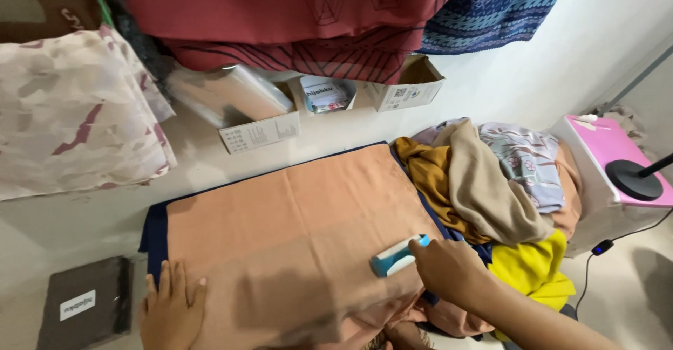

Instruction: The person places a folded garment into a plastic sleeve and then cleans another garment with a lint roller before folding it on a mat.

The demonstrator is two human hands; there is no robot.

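While the left hand (170,313) lies flat, fingers together, on the peach cloth (294,238), the right hand (449,269) clamps the teal-and-white handheld device (397,257) — long axis slanting up-right

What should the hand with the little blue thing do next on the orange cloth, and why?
Probably slide the blue tool leftward across the orange cloth. The right hand holds it at the cloth's right edge, the left hand presses the cloth flat, and a wide stretch lies between them.

light: soft, even, bright indoor | shadows: faint, under right hand (449,269) on orange cloth (294,231) | glare: none | focus: mostly sharp | edges: wide-angle bending
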